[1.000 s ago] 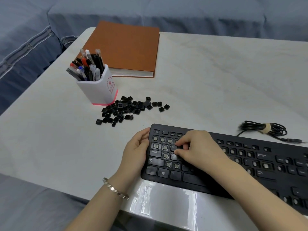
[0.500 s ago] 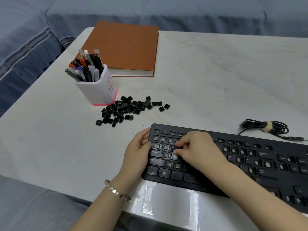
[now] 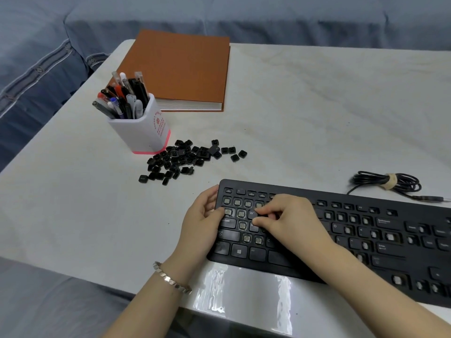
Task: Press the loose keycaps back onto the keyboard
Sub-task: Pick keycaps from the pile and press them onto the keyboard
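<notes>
While the loose keycaps [image 3: 188,158] are lying heaped on the table [image 3: 305,132] beyond the keyboard [image 3: 380,262] and off to the left, just beside the pen holder [image 3: 144,132], the left-hand grip [image 3: 202,223] is sitting nearer to them, and the keyboard's long axis is running left to right along the table's near edge. That left-hand grip is clasping the keyboard's left end, its thumb lying over the bare stems there. The right-hand grip [image 3: 290,223] is bearing down with curled fingers, index and thumb tips nearly meeting just right of the W key [image 3: 251,212]; I cannot tell whether a cap is sitting under them.
</notes>
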`<act>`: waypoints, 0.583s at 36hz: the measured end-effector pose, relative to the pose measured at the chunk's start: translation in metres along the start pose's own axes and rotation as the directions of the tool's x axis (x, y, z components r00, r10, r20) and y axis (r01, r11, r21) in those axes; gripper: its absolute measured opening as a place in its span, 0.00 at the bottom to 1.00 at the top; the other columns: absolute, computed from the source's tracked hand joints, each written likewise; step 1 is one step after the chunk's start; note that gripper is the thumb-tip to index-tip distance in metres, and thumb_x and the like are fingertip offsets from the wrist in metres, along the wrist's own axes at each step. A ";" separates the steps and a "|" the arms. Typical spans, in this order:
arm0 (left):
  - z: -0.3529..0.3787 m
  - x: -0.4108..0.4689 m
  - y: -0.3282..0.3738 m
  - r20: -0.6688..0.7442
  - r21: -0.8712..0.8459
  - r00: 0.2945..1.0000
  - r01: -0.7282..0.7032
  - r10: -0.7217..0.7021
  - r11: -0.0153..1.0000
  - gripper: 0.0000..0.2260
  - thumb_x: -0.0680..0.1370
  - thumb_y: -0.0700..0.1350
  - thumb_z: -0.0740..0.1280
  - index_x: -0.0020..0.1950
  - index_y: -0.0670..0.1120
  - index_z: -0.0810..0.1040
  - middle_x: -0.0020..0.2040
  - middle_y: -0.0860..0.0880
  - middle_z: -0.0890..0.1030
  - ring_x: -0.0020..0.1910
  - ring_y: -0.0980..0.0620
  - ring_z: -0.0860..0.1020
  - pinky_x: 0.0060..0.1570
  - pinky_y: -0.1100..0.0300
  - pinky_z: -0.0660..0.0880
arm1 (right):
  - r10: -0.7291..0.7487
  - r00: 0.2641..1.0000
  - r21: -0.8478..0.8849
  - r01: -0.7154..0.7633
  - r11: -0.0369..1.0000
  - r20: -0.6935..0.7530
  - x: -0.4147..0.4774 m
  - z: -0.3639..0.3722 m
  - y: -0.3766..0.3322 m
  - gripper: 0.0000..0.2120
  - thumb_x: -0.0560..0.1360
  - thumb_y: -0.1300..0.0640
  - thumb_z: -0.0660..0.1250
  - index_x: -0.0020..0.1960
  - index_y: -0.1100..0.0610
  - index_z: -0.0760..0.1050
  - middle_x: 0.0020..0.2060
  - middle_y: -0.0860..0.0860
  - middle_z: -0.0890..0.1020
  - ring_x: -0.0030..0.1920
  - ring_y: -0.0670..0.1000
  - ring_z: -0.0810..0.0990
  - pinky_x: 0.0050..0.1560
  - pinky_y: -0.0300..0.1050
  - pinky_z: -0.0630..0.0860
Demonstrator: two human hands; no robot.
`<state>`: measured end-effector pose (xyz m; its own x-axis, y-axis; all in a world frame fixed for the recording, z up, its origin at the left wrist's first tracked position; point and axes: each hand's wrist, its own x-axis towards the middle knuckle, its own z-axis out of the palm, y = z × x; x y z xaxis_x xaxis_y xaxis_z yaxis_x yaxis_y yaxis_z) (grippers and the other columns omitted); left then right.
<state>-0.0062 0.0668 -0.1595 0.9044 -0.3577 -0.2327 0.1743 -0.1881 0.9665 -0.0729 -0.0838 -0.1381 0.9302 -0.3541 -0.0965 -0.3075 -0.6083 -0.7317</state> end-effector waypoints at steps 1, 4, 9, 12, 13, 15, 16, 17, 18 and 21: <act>0.000 0.000 0.000 0.002 0.000 1.000 -0.002 0.002 1.000 0.21 0.74 0.29 0.60 0.54 0.56 0.74 0.52 0.57 0.80 0.46 0.66 0.79 0.44 0.73 0.73 | 0.016 1.000 -0.013 -0.016 1.000 0.007 0.001 0.000 -0.001 0.08 0.66 0.56 0.75 0.45 0.55 0.83 0.29 0.41 0.71 0.36 0.44 0.73 0.38 0.31 0.64; 0.001 -0.001 0.002 0.001 -0.003 1.000 -0.005 0.005 1.000 0.21 0.74 0.29 0.61 0.53 0.55 0.74 0.51 0.57 0.80 0.45 0.66 0.78 0.44 0.73 0.73 | 0.045 0.998 -0.097 -0.042 0.994 0.036 0.002 -0.001 -0.006 0.07 0.68 0.55 0.73 0.46 0.54 0.83 0.29 0.40 0.71 0.38 0.46 0.73 0.39 0.35 0.64; 0.005 -0.003 0.001 -0.012 0.098 1.000 -0.011 0.012 0.995 0.21 0.71 0.36 0.71 0.59 0.53 0.71 0.52 0.57 0.79 0.46 0.67 0.77 0.46 0.74 0.72 | -0.006 0.997 -0.330 0.029 0.943 0.071 0.000 -0.001 -0.018 0.07 0.72 0.54 0.66 0.45 0.55 0.81 0.41 0.51 0.79 0.46 0.53 0.76 0.42 0.40 0.68; 0.013 -0.003 0.003 -0.027 0.184 0.999 -0.014 0.019 0.983 0.26 0.65 0.42 0.76 0.57 0.56 0.68 0.50 0.59 0.78 0.44 0.71 0.76 0.42 0.77 0.70 | -0.012 0.998 -0.392 0.037 0.919 0.068 0.000 0.001 -0.022 0.08 0.73 0.55 0.64 0.47 0.54 0.81 0.44 0.52 0.79 0.48 0.54 0.76 0.40 0.40 0.66; 0.015 -0.002 0.003 -0.034 0.206 0.999 -0.018 0.026 0.978 0.27 0.64 0.43 0.77 0.57 0.56 0.68 0.49 0.60 0.77 0.43 0.72 0.75 0.41 0.78 0.69 | -0.010 0.998 -0.397 0.036 0.917 0.069 0.000 0.001 -0.022 0.08 0.73 0.55 0.64 0.47 0.53 0.81 0.44 0.52 0.79 0.48 0.54 0.77 0.40 0.39 0.66; 0.019 0.000 0.003 -0.047 0.231 0.998 -0.020 0.032 0.973 0.30 0.62 0.44 0.78 0.57 0.55 0.67 0.48 0.60 0.76 0.43 0.72 0.76 0.40 0.77 0.70 | -0.003 0.998 -0.371 0.028 0.928 0.067 0.000 0.000 -0.022 0.08 0.73 0.56 0.65 0.48 0.52 0.81 0.41 0.51 0.80 0.46 0.53 0.77 0.39 0.38 0.66; 0.019 0.001 0.003 -0.052 0.245 0.998 -0.012 0.026 0.969 0.30 0.61 0.45 0.79 0.56 0.56 0.66 0.48 0.61 0.76 0.43 0.71 0.76 0.40 0.75 0.71 | -0.002 0.998 -0.333 0.025 0.943 0.069 0.001 -0.001 -0.021 0.08 0.72 0.56 0.66 0.49 0.51 0.81 0.39 0.49 0.79 0.44 0.51 0.77 0.39 0.38 0.65; 0.020 0.002 0.003 -0.053 0.263 0.998 -0.005 0.019 0.965 0.31 0.61 0.46 0.79 0.56 0.57 0.66 0.47 0.61 0.76 0.43 0.70 0.76 0.42 0.74 0.72 | 0.003 0.997 -0.287 0.021 0.958 0.081 0.001 -0.003 -0.019 0.08 0.72 0.55 0.67 0.49 0.50 0.81 0.35 0.45 0.77 0.41 0.49 0.76 0.38 0.38 0.65; 0.020 0.003 0.003 -0.051 0.280 0.999 -0.001 0.016 0.960 0.31 0.60 0.47 0.79 0.56 0.57 0.66 0.47 0.62 0.76 0.43 0.71 0.76 0.42 0.73 0.72 | 0.015 0.995 -0.236 0.008 0.972 0.098 0.000 -0.005 -0.016 0.09 0.71 0.55 0.69 0.50 0.49 0.81 0.32 0.43 0.75 0.38 0.46 0.73 0.37 0.36 0.64; 0.019 0.006 0.005 -0.046 0.319 0.999 0.003 0.012 0.948 0.31 0.60 0.48 0.79 0.55 0.58 0.65 0.46 0.63 0.75 0.43 0.71 0.75 0.43 0.72 0.71 | 0.076 0.993 -0.025 -0.074 0.997 0.089 -0.002 -0.013 -0.004 0.15 0.68 0.58 0.72 0.54 0.51 0.79 0.31 0.42 0.74 0.30 0.39 0.69 0.35 0.27 0.65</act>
<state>-0.0074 0.0466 -0.1585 0.9235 -0.3172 -0.2159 0.0439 -0.4717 0.8806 -0.0765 -0.0897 -0.1261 0.9184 -0.3344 -0.2115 -0.3803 -0.5979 -0.7056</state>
